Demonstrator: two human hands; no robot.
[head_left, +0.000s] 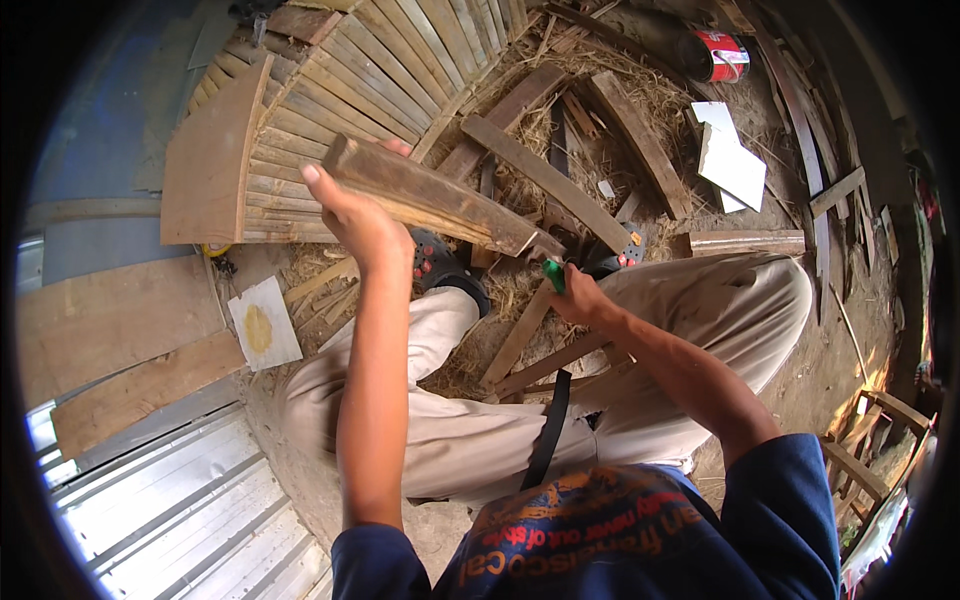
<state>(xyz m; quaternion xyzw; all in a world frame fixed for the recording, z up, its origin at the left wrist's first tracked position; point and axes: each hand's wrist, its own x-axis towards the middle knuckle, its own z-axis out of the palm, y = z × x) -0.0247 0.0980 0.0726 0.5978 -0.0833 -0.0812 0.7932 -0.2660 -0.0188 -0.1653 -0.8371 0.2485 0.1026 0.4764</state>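
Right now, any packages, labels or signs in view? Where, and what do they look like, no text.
Can: top right, lying on its side on straw, cylindrical, red with a white label.
White sheets: right of centre on the ground, flat, blank.
Square white sheet: left, on the ground, yellowish stain in its middle.

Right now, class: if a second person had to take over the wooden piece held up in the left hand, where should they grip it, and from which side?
Probably the free right end of the wooden piece, from the right: the left hand covers the other end.
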